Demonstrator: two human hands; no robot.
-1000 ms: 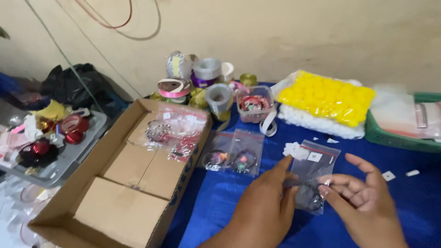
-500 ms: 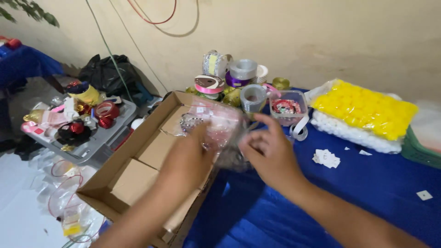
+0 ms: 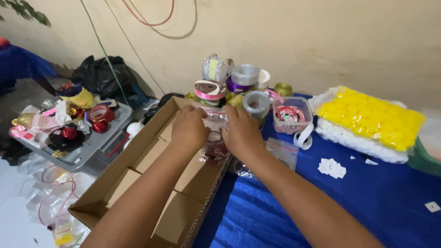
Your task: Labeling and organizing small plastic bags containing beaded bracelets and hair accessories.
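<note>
Both hands over far end of box (image 3: 138,183). Left hand (image 3: 190,128) & right hand (image 3: 241,131) each w/ fingers clamped on clear bag (image 3: 215,120), held between them above box's right wall. More bags (image 3: 282,151) on blue bench (image 3: 367,202) just right. Ribbon spools (image 3: 229,80) behind; yellow pack (image 3: 372,115) far right; tray (image 3: 92,147) left of box.

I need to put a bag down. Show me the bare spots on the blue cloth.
The blue cloth lies bare between the white paper scraps and the small scrap near the right edge. It is crowded by the wall: ribbon spools, clear tub, yellow pom-pom pack. Both hands, left and right, fill the cardboard box's far end.
</note>
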